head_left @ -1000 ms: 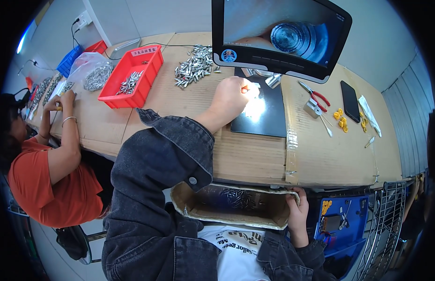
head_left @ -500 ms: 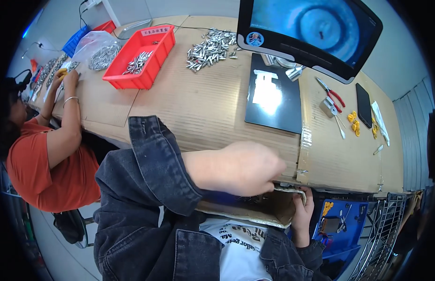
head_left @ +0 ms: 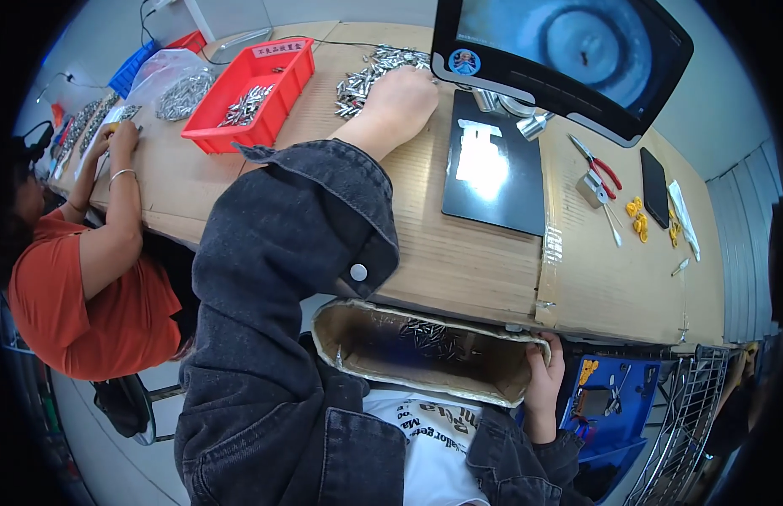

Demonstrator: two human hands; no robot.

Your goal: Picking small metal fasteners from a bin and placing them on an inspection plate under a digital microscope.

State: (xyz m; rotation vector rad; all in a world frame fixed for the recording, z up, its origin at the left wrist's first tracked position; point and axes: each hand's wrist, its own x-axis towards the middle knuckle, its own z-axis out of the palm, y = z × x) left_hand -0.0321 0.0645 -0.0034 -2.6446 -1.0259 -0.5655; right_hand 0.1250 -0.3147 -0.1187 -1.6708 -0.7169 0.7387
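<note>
Brown cardboard (head_left: 421, 244) covers the worktop, below a pale wall (head_left: 324, 13). Well left of the left hand (head_left: 404, 105) sits a person in an orange-red shirt (head_left: 88, 287). The left hand is curled at the right side of a pile of small metal parts (head_left: 357, 84); its fingertips are hidden, so I cannot tell whether it grips one. Right of it are a black pad (head_left: 501, 207) and a monitor (head_left: 560, 59); farther right, red-handled pliers (head_left: 606, 173), a dark phone (head_left: 654, 187) and a corrugated grey panel (head_left: 750, 253).

Of the containers left of that hand, a blue bin (head_left: 131, 74) is farthest, then a clear bag (head_left: 159, 67), metal pieces in or against it, then a red tray (head_left: 231, 141) with loose metal parts inside. Nearer the body than that hand, a cardboard box (head_left: 507, 371) holds more; the right hand (head_left: 546, 381) clasps its right end by the rim. Right of that, a blue tray (head_left: 638, 401) carries yellow pieces and tools.
</note>
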